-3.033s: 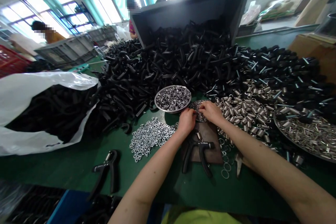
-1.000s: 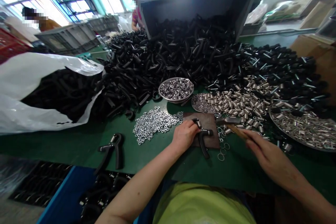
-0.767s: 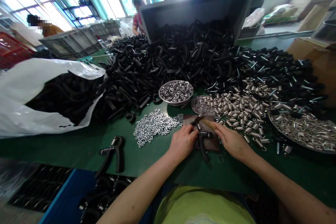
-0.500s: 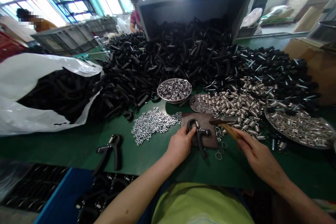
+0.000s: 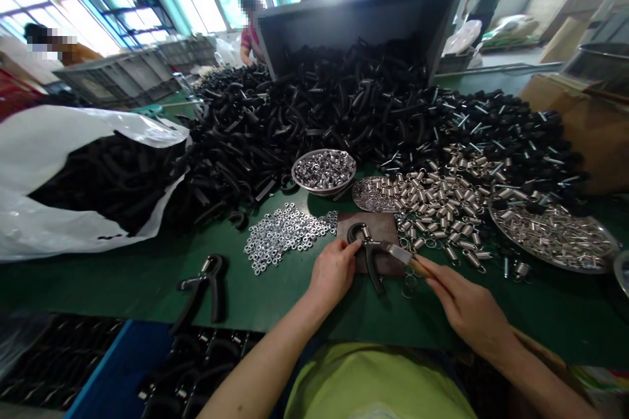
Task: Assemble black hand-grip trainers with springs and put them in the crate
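Observation:
My left hand [image 5: 335, 270] is closed on a black hand-grip exerciser [image 5: 374, 270], its fingers near the spring at the curved top. The exerciser lies on a brown square plate [image 5: 390, 226] on the green table. In my right hand [image 5: 464, 298] is a hammer [image 5: 403, 256], gripped by its wooden handle. The hammer's metal head is at the right side of the exerciser, by its knob end; whether they touch I cannot tell. A second hand-grip exerciser [image 5: 216, 291] lies to the left.
Loose nuts [image 5: 282, 236] lie left of the plate. A bowl of small metal parts [image 5: 324, 171], springs [image 5: 442, 200] and a tray of pins [image 5: 555, 236] stand behind and right. Black handles [image 5: 334, 98] are heaped at the back. A white bag [image 5: 29, 144] and a blue-edged box [image 5: 98, 373] are left.
My right hand has brought the hammer down and to the left, its head now beside the exerciser's knob end. My left hand keeps its hold. The view has shifted slightly.

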Tool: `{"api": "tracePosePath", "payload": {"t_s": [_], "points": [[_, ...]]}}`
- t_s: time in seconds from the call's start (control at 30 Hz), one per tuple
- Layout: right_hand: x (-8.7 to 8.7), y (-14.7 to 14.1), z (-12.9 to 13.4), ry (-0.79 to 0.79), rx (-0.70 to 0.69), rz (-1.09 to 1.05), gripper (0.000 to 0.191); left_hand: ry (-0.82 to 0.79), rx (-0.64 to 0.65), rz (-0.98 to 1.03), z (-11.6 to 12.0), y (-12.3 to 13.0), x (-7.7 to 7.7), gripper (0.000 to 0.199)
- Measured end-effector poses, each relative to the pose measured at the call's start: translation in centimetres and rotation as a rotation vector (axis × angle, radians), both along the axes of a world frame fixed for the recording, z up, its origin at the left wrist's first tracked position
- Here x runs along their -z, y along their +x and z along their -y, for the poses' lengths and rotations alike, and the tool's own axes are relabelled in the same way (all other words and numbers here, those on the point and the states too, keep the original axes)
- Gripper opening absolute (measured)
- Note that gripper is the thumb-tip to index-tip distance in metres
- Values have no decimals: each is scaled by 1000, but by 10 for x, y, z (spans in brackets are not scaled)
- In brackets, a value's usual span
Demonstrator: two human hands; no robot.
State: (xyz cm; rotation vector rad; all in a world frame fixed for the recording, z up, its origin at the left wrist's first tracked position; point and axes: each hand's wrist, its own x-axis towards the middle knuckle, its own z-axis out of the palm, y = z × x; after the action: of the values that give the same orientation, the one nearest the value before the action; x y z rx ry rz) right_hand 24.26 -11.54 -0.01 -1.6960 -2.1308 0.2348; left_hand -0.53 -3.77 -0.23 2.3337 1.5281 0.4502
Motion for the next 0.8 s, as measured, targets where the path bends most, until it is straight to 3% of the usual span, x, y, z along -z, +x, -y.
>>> {"api": "tracePosePath", "payload": {"t_s": [0.1,0.2,0.3,0.37,0.43,0.57,0.7,0.8], "points": [[15,37,28,98,80,131,43,-146,-66,279,-6,-2,-1,40],[32,67,44,131,107,297,41,-559,-211,797,-6,1,-1,38],[39,78,42,117,93,377,39,-926,-390,1246,6,12,-1,37],[37,74,32,135,89,350,36,-1027,-500,1393,18,21,-2,36],[30,63,14,163,71,288,34,-1069,-513,1456,30,29,-6,37],[9,30,-38,199,-11,197,31,-1084,-358,1466,45,33,-20,46],[-7,0,-108,139,-18,240,30,-992,-366,1281,44,21,-34,51],[-6,-12,-156,76,-11,300,27,-801,-296,1085,26,8,-39,47]]}}
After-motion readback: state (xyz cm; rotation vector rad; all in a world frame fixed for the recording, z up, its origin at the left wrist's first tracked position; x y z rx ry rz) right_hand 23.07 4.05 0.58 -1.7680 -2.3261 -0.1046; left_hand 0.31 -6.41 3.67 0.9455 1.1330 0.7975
